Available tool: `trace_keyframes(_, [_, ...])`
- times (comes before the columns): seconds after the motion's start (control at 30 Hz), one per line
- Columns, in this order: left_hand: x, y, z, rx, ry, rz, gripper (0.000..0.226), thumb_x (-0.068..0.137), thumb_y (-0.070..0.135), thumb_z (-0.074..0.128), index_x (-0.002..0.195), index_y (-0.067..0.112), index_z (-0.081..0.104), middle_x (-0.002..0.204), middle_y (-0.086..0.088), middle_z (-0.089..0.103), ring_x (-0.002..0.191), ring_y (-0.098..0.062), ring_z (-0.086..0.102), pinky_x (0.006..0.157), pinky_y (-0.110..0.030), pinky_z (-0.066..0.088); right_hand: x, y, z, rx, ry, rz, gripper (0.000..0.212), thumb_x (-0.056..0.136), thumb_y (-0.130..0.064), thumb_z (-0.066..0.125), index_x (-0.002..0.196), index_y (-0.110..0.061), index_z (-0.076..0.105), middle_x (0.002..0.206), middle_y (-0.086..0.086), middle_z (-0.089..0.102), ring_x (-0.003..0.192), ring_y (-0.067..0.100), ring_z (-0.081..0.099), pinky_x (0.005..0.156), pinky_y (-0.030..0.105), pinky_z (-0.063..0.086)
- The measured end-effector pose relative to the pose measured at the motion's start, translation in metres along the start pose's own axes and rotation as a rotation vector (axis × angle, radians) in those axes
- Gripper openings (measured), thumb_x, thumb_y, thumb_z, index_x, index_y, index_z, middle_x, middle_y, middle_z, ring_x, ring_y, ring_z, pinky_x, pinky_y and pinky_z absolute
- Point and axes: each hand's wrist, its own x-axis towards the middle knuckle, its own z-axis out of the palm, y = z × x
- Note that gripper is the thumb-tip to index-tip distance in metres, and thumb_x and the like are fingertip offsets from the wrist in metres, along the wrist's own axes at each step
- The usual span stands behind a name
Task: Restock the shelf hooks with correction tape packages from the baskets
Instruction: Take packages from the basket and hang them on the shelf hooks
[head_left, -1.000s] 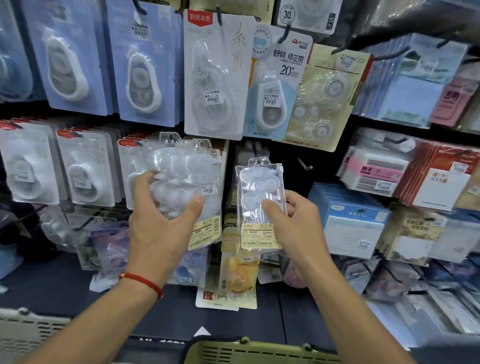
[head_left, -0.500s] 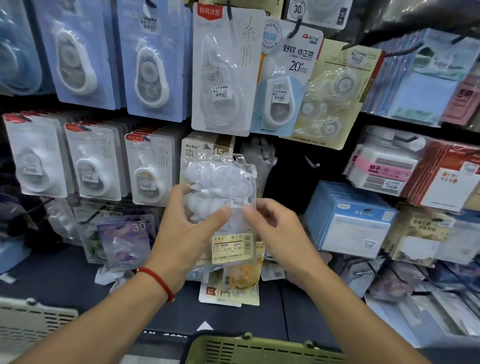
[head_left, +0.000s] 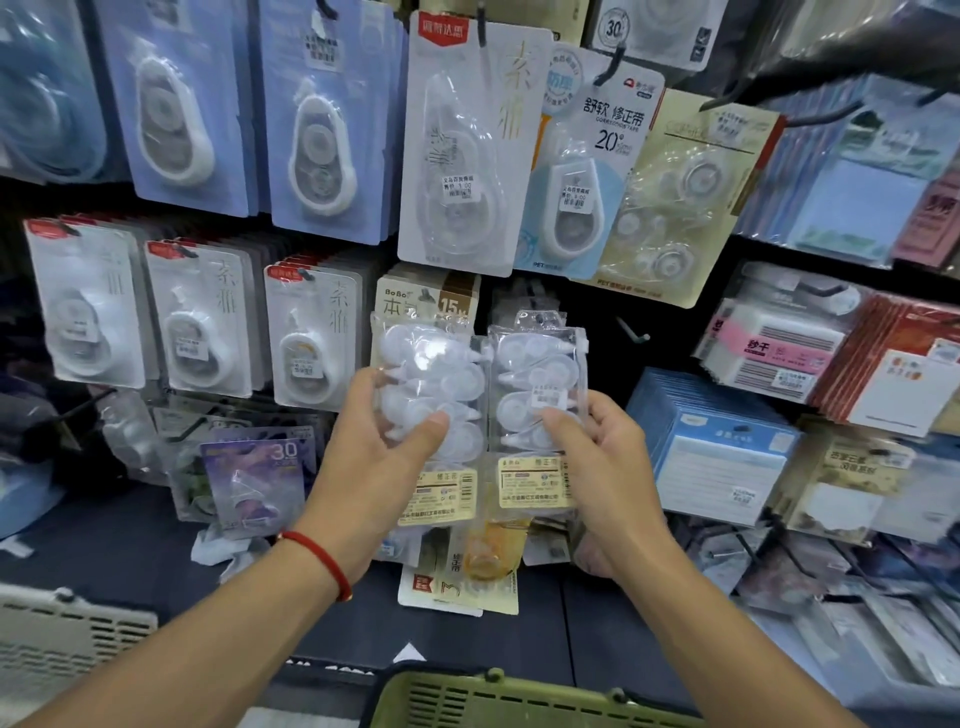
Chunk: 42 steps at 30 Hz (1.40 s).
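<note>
- We see the left hand (head_left: 379, 462) gripping a clear multi-pack of white correction tapes (head_left: 434, 395), thumb across its front and fingers curled behind; a red cord bracelet (head_left: 322, 558) sits on that wrist.
- The right hand (head_left: 597, 467) pinches a second clear pack (head_left: 537, 384) by its lower right side, thumb on the front. The two packs are side by side, edges touching, in front of the shelf's middle row.
- Both packs carry yellow label strips at the bottom; the print there is too small for us to read. A white price sticker sits on the right pack.
- Behind the left pack we read "BoBo" and "15M" on a beige card (head_left: 426, 299).
- Above hangs a white-blue card (head_left: 592, 171) printed "20" and "CORRECTION TAPE", with a price sticker.
- A purple card (head_left: 257, 470) low on the left shows "30".
- An empty hook (head_left: 631, 332) juts out just right of the packs.
- A green basket (head_left: 519, 701) rim lies at the bottom edge, a white basket (head_left: 67, 639) at the lower left.
</note>
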Motion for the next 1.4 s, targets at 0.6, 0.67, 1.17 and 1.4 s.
trace_keyframes(0.6, [0.000, 0.009, -0.005, 0.039, 0.107, 0.011, 0.045, 0.086, 0.023, 0.086, 0.119, 0.030, 0.057, 0.115, 0.001, 0.072, 0.102, -0.015, 0.072, 0.091, -0.039, 0.060, 0.008, 0.002, 0.000, -0.499, -0.009, -0.115, 0.039, 0.097, -0.043, 0.066, 0.133, -0.029, 0.062, 0.120, -0.012, 0.066, 0.101, 0.000, 0.062, 0.094, 0.035, 0.054])
trace_keyframes(0.67, [-0.002, 0.008, -0.003, 0.006, 0.063, -0.029, 0.051, 0.081, 0.026, 0.091, 0.119, 0.030, 0.057, 0.114, 0.002, 0.075, 0.104, -0.016, 0.074, 0.089, -0.038, 0.061, 0.000, 0.002, 0.007, -0.319, -0.209, -0.035, 0.036, 0.089, -0.058, 0.066, 0.116, -0.034, 0.072, 0.109, -0.015, 0.075, 0.101, -0.001, 0.069, 0.093, 0.036, 0.057])
trace_keyframes(1.17, [0.002, 0.011, -0.004, 0.034, 0.107, -0.013, 0.031, 0.092, 0.008, 0.073, 0.109, 0.029, 0.059, 0.096, 0.009, 0.075, 0.076, 0.006, 0.068, 0.061, -0.007, 0.049, 0.011, -0.005, -0.011, -0.039, 0.001, 0.078, 0.016, 0.101, -0.026, 0.064, 0.089, -0.015, 0.065, 0.061, -0.013, 0.061, 0.051, 0.000, 0.054, 0.050, 0.017, 0.043])
trace_keyframes(1.4, [0.002, 0.012, -0.002, 0.060, 0.119, 0.002, 0.032, 0.092, 0.010, 0.073, 0.108, 0.032, 0.058, 0.101, 0.010, 0.074, 0.083, 0.003, 0.070, 0.066, -0.009, 0.052, 0.003, -0.014, -0.001, 0.005, -0.015, 0.074, 0.039, 0.083, -0.047, 0.070, 0.096, -0.011, 0.069, 0.102, 0.037, 0.065, 0.081, 0.028, 0.059, 0.087, 0.069, 0.052])
